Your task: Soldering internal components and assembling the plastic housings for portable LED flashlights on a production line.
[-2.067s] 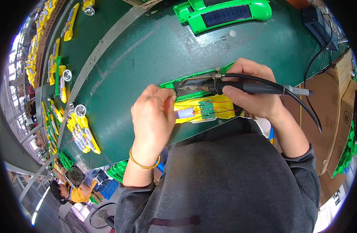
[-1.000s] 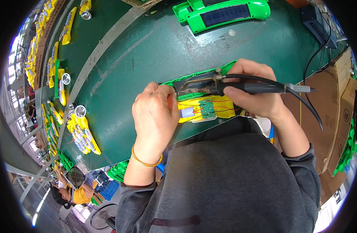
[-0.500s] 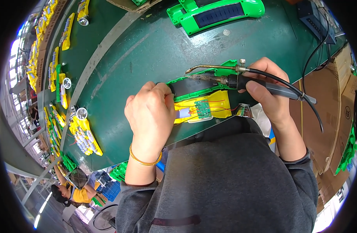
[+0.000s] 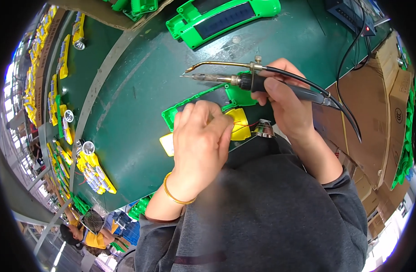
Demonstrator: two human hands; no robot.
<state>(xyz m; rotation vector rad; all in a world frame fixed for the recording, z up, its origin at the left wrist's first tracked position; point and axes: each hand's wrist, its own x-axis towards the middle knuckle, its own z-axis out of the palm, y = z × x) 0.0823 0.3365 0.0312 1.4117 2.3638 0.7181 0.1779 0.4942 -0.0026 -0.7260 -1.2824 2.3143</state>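
The green-and-yellow flashlight housing (image 4: 237,119) is lying at the near edge of the green worktable (image 4: 140,90), largely hidden beneath the left hand (image 4: 199,145), whose fingers are pressing down on it. The right hand (image 4: 285,102) is gripping a soldering iron (image 4: 244,79) closed-fisted, its tip hovering above the housing. A finished green flashlight (image 4: 223,18) is lying farther back.

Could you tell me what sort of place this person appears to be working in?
Probably an electronics assembly line. The right hand holds a soldering iron over a green and yellow housing, and rows of similar yellow parts lie along the green bench.
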